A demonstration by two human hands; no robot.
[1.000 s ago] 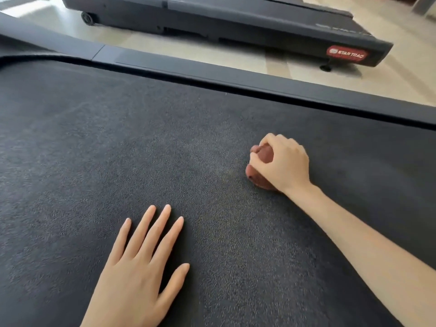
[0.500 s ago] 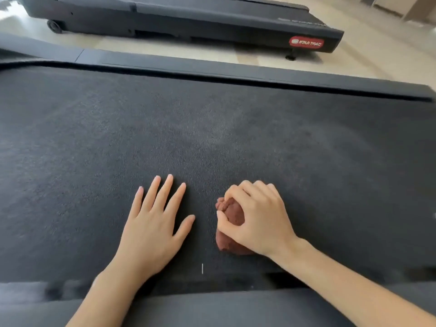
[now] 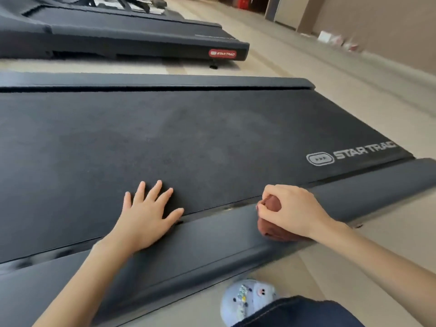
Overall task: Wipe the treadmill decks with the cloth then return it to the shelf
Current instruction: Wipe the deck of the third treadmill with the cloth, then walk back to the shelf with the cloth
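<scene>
Head view: right hand [image 3: 292,211] is clenched round the balled brown cloth [image 3: 269,228] on the near side rail [image 3: 212,244], at 5 o'clock. Left hand [image 3: 146,215] lies flat with fingers spread on the belt [image 3: 188,138], at 7 o'clock. Recommendation: open the cloth out and run even, overlapping strokes along the rail.

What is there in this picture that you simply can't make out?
Head view only:
The brown cloth: mostly covered by the right hand gripping it.
The near treadmill deck: cut off by the left edge.
The items by the far wall: blurred, unidentifiable.
The shelf: nowhere in frame.
</scene>
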